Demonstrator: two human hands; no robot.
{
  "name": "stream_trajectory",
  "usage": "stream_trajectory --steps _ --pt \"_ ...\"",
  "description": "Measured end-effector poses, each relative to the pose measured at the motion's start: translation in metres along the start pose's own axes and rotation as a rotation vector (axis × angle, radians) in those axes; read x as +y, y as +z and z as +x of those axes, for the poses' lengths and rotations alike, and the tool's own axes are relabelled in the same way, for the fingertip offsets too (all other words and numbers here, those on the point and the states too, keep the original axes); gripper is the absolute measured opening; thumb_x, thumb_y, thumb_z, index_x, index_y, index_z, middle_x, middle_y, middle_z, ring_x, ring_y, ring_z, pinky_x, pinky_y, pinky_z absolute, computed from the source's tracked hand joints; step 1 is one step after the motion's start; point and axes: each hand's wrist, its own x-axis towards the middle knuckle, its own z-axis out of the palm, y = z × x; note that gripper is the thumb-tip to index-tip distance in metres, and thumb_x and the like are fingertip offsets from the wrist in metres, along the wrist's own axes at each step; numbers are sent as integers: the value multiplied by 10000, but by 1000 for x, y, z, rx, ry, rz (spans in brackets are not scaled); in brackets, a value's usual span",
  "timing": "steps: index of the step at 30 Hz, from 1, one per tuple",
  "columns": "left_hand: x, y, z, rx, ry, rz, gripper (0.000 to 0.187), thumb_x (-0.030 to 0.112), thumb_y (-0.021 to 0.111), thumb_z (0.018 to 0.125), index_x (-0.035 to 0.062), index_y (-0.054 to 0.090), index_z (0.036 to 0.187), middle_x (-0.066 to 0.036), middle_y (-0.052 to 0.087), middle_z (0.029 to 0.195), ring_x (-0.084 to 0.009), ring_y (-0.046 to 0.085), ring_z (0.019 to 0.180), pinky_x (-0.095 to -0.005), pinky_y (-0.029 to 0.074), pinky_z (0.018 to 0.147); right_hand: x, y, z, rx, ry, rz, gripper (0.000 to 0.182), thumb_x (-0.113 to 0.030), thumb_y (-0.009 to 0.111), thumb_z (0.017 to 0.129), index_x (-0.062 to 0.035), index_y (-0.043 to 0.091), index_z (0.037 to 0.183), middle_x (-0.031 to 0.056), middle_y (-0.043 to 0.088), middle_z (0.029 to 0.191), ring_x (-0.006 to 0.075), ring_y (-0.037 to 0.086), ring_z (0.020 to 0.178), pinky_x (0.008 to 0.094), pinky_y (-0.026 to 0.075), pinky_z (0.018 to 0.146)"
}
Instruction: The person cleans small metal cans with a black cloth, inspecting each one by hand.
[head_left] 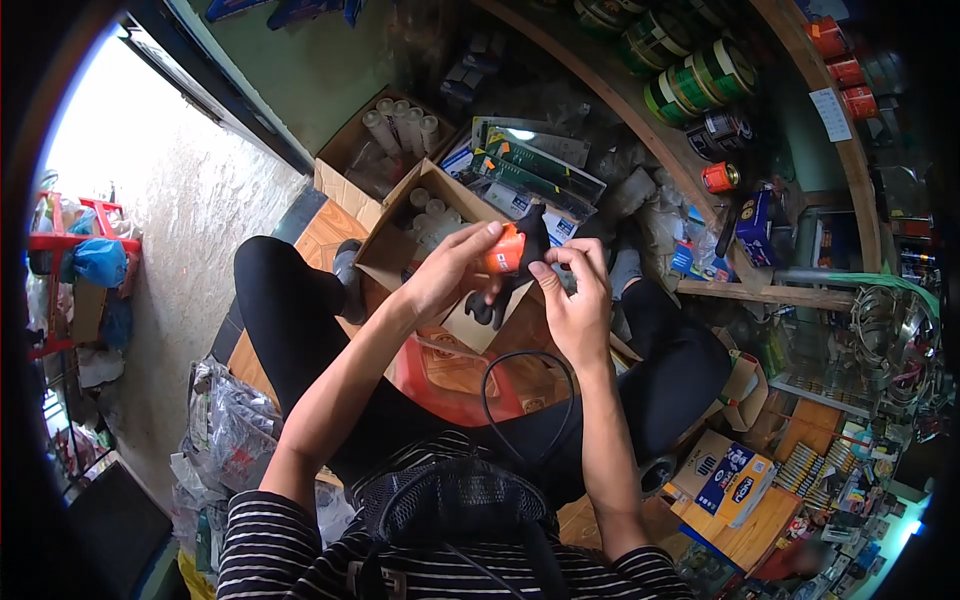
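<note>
My left hand [450,268] is closed around a small orange piece with white print [506,250], which looks like a wrapper or label. A dark black item [535,236] adjoins its right side, and more black curved parts show below, near my left fingertips. My right hand [575,295] has its thumb and bent index finger pressed at the black item's right edge; exactly what it is, I cannot tell. Beneath both hands stands an open cardboard box [392,240] with white tubes in it, its front flap partly covered by the black parts.
Another carton [335,180] holding white tubes stands behind. Flat green-and-white packages [545,170] lie beyond my hands. Shelves with green cans [700,85] rise at the right. A red plastic stool [405,370] is between my legs. Plastic bags [235,420] lie left.
</note>
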Motion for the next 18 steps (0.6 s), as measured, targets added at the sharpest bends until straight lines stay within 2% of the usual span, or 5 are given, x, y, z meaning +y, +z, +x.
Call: stream_trajectory --steps 5,8,9,12,18 --pt "4 19 -3 108 289 364 440 413 534 1035 16 535 1226 -46 626 937 -162 654 748 -324 551 679 5 0 -2 6 58 37 232 -195 703 939 12 604 972 124 572 982 291 605 890 383 495 773" --pt "4 11 -2 34 66 127 489 477 456 1049 18 547 1192 -57 632 931 -185 662 697 -324 542 654 3 1 0 12 46 63 263 -217 692 953 24 590 978 121 579 982 281 599 896 366 484 805" --pt "1 7 0 -41 -24 -31 568 550 361 1051 29 552 1169 -66 630 913 -203 657 645 -310 528 602 0 1 1 14 46 73 278 -229 689 958 28 585 978 120 581 982 276 596 902 358 478 821" --pt "-1 0 3 -56 -164 -13 612 595 291 1045 48 534 1169 -75 626 898 -199 646 624 -301 513 552 -2 2 1 1 4 50 222 -186 669 967 17 580 983 123 574 980 284 606 869 366 498 768" --pt "5 7 -6 61 121 191 447 404 530 1043 62 491 1328 -61 611 969 -133 612 612 -258 507 550 4 9 -6 -103 260 159 265 -244 647 991 1 575 1066 108 616 949 216 598 754 346 495 702"
